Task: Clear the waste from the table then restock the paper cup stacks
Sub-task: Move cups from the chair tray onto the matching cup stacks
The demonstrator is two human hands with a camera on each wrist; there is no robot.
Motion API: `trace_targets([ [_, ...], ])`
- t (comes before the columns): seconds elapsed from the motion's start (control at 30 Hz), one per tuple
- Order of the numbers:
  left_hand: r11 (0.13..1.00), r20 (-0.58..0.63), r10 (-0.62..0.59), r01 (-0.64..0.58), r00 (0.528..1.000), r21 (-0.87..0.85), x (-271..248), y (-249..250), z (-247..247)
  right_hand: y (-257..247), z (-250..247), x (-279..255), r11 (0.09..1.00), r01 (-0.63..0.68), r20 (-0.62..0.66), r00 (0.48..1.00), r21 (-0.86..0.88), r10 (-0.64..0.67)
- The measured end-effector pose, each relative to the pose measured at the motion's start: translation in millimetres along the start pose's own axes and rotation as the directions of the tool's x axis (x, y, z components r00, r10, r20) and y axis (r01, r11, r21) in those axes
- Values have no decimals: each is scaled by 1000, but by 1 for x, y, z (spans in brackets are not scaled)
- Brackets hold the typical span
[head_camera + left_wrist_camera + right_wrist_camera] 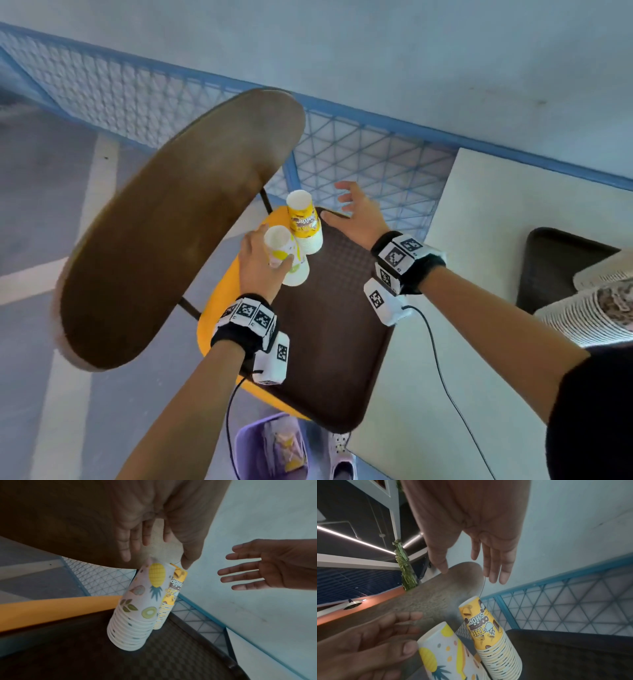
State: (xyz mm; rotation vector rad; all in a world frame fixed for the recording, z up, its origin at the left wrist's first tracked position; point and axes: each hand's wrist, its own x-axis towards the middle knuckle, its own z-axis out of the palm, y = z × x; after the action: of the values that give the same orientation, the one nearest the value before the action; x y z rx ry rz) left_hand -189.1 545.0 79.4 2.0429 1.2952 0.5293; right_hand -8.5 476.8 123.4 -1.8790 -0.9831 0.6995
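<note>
Two upside-down paper cup stacks stand on a dark brown tray (335,325). My left hand (265,263) grips the white fruit-print stack (291,260) near its top, thumb in front and fingers behind; the same stack (137,609) shows a pineapple and a kiwi in the left wrist view. Just behind it, touching or nearly so, stands the yellow coffee-shop stack (305,222), also clear in the right wrist view as the yellow stack (489,635). My right hand (346,209) hovers open with spread fingers to the right of the yellow stack, not touching it.
The tray lies on a yellow seat (219,308) beside a white table (496,222). A big brown round surface (178,226) looms at left. A second dark tray (555,267) and long cup stacks (596,318) sit at right. A purple bin (250,445) holds waste below. A blue mesh fence (359,161) runs behind.
</note>
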Motion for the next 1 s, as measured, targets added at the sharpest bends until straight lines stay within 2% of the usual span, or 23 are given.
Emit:
trace_targets([
  [0.1,1000,94,-1,0,996,11,18,-12,3,-1,21,21,998,-19,35,999,-57,21],
  [0.2,996,156,-16,29,988,-81,24,-17,6,2,41,41,993,-41,56,997,-107,47],
  [0.27,994,156,-24,40,987,-103,22,-17,5,5,52,53,991,-52,49,997,-124,59],
  [0.43,990,146,43,-23,988,-139,4,-26,3,13,74,72,989,-102,26,994,-107,105],
  [0.53,987,171,14,13,985,-160,-16,-35,3,24,82,70,989,-92,-6,996,-115,92],
  [0.73,984,199,-27,61,980,-167,-58,-45,2,42,69,32,984,-70,-12,998,-163,69],
  [0.9,943,234,-87,156,968,-293,-85,-44,17,67,45,-35,971,-175,-55,984,-162,169],
  [1.0,908,260,-170,254,950,-334,-94,-50,35,87,41,-67,968,-203,-130,974,-150,184],
])
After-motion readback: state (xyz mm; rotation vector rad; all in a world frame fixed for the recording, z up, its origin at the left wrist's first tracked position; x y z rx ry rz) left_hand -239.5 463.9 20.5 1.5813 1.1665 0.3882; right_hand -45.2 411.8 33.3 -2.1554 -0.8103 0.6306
